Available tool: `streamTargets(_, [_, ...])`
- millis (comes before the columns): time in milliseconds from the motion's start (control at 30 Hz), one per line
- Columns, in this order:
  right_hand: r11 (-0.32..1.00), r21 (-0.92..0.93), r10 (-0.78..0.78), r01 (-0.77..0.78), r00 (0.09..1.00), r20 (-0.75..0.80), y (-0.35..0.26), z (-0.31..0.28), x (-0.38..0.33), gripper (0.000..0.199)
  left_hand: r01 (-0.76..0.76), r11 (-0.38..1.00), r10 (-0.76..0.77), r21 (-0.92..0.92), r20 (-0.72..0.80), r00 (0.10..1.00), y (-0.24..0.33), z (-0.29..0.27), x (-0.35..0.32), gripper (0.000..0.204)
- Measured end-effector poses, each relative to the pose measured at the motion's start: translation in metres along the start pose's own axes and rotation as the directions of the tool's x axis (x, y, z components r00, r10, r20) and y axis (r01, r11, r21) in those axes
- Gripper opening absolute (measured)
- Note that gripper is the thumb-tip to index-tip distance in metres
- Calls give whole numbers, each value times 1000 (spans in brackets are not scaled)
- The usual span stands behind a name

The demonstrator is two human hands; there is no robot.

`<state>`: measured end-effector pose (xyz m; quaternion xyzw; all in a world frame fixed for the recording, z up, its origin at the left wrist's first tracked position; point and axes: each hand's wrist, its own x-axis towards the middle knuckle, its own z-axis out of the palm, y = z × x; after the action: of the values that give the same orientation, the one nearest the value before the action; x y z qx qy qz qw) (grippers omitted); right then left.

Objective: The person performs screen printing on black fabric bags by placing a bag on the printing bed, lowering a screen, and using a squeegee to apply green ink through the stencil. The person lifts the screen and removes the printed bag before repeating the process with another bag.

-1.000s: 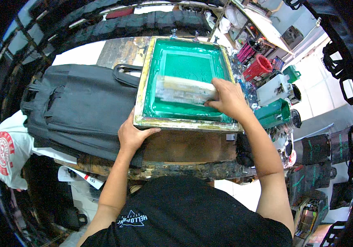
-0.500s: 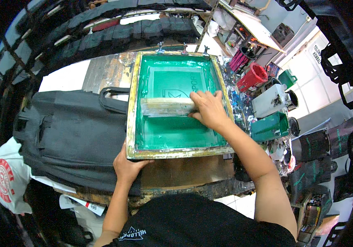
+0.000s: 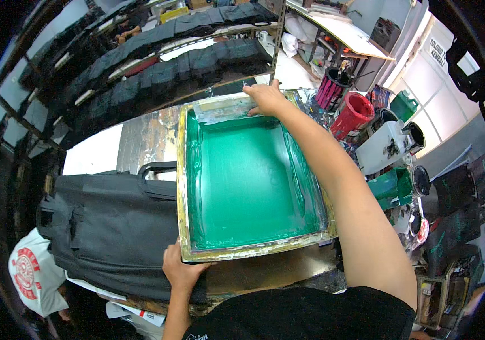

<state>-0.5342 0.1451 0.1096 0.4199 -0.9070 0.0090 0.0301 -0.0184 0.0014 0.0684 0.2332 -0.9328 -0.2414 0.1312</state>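
black bags left; paint pots right

The printing screen lay flat on the table, its wooden frame worn and its mesh coated in green ink. The squeegee rested across the screen's far end, smeared pale.

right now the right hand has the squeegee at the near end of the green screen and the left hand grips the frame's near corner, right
Not quite. The right hand has the squeegee at the far end of the green screen, up by the top edge of the frame, not the near end. The head view shows this. The left hand does grip the frame's near corner.
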Motion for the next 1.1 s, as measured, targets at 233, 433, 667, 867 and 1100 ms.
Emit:
streamTargets(233, [998,54,-18,25,992,-121,4,-5,1,68,-207,963,209,174,6,978,11,-17,33,117])
streamTargets(433, [994,-105,-7,-24,959,-283,-1,21,-16,63,-538,843,534,1,-135,835,53,3,196,96])
streamTargets(667, [999,-29,-27,16,910,-414,-14,31,-16,58,-477,808,525,346,-57,849,119,77,367,72])
streamTargets(867, [995,-94,-50,17,931,-362,-13,24,-26,61,-522,713,659,468,-191,728,104,109,375,73])
streamTargets(1100, [997,-80,-24,0,956,-294,-49,18,-75,49,-525,713,661,464,-197,724,87,101,322,71])
